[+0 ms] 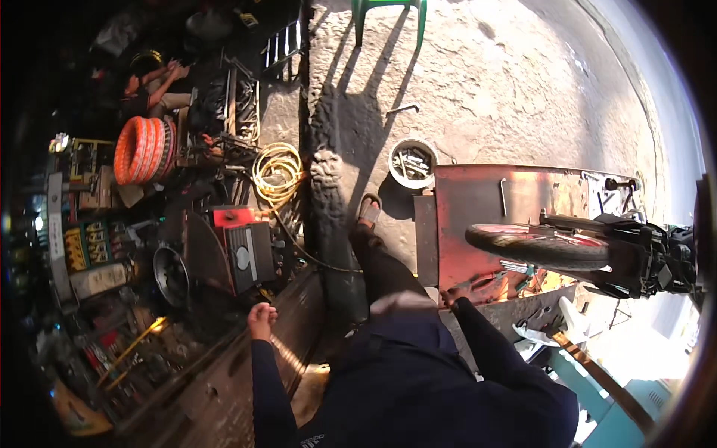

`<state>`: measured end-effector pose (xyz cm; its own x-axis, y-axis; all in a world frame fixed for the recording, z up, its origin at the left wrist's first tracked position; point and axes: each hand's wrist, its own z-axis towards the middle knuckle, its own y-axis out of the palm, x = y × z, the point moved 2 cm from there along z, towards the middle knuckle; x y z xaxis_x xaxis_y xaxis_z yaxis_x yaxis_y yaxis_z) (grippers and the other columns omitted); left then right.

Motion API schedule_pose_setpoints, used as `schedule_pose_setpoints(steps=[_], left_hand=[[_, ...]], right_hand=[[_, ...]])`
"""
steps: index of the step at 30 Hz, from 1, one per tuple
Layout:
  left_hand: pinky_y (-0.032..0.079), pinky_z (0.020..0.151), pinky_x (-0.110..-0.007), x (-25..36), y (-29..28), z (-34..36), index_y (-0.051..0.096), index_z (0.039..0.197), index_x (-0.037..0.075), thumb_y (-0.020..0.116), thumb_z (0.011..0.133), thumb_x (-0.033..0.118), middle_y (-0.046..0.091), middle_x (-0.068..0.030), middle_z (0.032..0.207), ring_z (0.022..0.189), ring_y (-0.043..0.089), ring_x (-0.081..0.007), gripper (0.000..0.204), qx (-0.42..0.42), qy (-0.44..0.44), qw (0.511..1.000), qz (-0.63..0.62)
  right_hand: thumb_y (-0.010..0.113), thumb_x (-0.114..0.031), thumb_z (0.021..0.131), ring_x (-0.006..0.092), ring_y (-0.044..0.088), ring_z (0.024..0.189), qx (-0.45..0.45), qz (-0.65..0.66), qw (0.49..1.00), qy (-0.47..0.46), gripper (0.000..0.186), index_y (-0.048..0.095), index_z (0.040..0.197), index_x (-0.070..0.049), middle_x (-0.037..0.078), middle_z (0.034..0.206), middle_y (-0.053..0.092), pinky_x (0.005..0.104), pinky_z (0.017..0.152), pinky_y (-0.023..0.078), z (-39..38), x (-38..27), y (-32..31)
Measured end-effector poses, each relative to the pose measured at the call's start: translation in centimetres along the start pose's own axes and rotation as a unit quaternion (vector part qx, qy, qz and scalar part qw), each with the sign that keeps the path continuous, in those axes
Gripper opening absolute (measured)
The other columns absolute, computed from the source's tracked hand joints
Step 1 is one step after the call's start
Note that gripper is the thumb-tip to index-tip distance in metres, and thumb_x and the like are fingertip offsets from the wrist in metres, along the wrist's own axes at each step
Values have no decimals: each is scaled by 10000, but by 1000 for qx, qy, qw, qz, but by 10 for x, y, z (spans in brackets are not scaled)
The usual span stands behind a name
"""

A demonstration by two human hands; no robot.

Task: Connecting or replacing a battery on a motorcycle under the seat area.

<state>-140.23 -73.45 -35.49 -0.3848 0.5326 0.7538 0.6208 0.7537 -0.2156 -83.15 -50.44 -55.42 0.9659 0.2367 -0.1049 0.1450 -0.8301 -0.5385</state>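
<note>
My left hand (pixel 261 322) hangs above the wooden bench edge on the left, its fingers curled in with nothing visible in them. My right hand (pixel 451 297) is beside the near left corner of a red metal platform (pixel 463 201). Shadow hides its fingers, and I cannot tell whether it touches the platform. Close by on the platform lie red-handled pliers (pixel 487 280) and several other hand tools (pixel 523 275). Over the platform extends the tire (pixel 538 250) of a dark motorcycle (pixel 635 254). Farther back on the platform lies a thin bent metal rod (pixel 503 197).
A white bucket (pixel 394 171) of metal parts stands beyond the platform's left corner. Left are a coiled yellow hose (pixel 276 175), orange-wrapped tires (pixel 138 151), a red-and-black machine (pixel 250 254) and a seated person (pixel 160 86). A green chair (pixel 389 4) is at the top.
</note>
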Motion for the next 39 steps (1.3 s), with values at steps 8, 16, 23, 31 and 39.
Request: schedule_pose_setpoints(steps=[8,16,23,31,39], left_hand=[[496,583,-286,97,144,162,662,919,38,665,905,77,661,-76,782,631,634,-142,42,-196,78,888,408],[484,585,-279,126,369,296,657,935,1,696,857,42,623,-85,822,620,616,-154,96,-409,54,770,486],[538,683,-336,90,354,361,644,1018,24,742,843,135,648,-101,894,774,659,-233,230,-586,-105,583,554],[529,680,-326,90,378,366,640,1012,30,706,876,130,652,-81,887,808,671,-229,180,-546,-167,642,511],[527,687,-312,71,381,345,640,1026,20,708,888,135,662,-83,904,821,683,-206,191,-564,-226,620,496]], right_hand=[[620,-369,954,142,636,623,147,466,872,8,396,686,877,13,79,715,688,333,609,505,166,-208,-168],[653,-251,870,403,676,919,229,363,862,271,267,686,1022,-35,212,938,713,453,838,529,487,-173,-160],[768,-318,740,393,389,1356,233,131,938,222,893,349,1516,-178,190,1482,395,518,1057,403,587,-162,-170],[682,-295,841,295,517,1172,255,157,923,239,559,527,1357,-145,104,1190,582,484,1018,397,588,-119,-124],[719,-212,862,294,588,1113,286,656,664,216,434,625,1239,-21,216,1210,611,430,1004,436,610,-199,-104]])
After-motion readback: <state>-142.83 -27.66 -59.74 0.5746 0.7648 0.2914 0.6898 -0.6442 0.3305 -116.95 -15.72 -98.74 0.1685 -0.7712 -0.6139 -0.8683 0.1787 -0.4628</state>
